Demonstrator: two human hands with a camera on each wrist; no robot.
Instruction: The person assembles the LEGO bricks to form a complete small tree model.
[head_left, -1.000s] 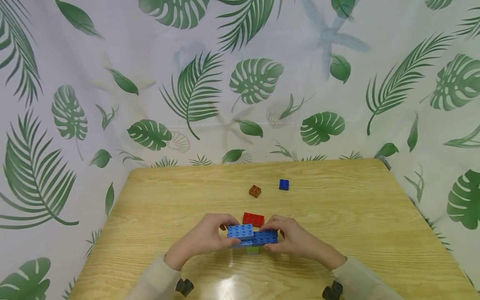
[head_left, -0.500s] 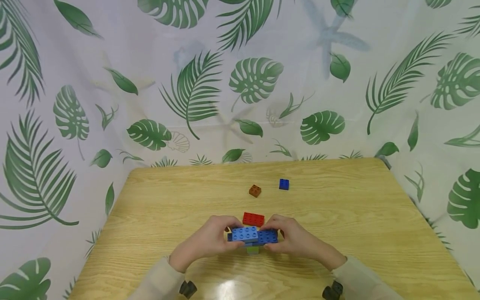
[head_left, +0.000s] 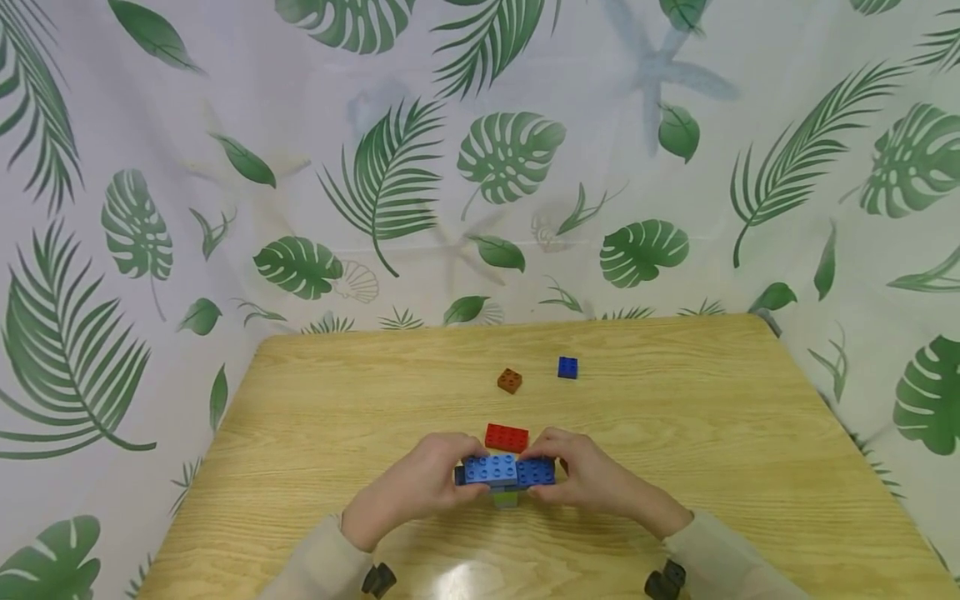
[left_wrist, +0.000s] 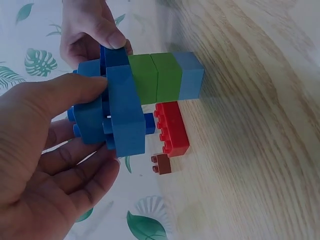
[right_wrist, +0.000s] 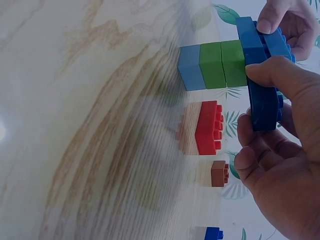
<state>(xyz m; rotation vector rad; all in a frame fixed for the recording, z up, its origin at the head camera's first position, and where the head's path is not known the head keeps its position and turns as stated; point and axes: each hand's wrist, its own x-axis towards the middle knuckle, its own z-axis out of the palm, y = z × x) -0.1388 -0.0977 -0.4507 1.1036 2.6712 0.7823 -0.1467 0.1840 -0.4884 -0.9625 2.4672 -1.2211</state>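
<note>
My left hand [head_left: 420, 483] pinches a light blue toy building brick [head_left: 491, 470] between thumb and fingers. It sits over another blue brick [left_wrist: 125, 110]; in the left wrist view studs show in a narrow gap between the two. On the other side, my right hand [head_left: 596, 482] grips a dark blue brick [head_left: 536, 473] with the thumb on its near side. These bricks top an upright column of two green bricks [right_wrist: 220, 65] and a light blue brick [right_wrist: 191, 67] at the bottom, standing on the table.
Just behind the column a red brick [head_left: 507, 437] lies studs up on the wooden table [head_left: 337, 392]. Farther back are a small brown brick [head_left: 510, 381] and a small blue brick [head_left: 567, 367]. A leaf-patterned curtain [head_left: 450, 200] hangs behind the table.
My left hand has shifted slightly right with the light blue brick, whose end now lies closer to the dark blue brick's studs. My right hand has stayed in place.
</note>
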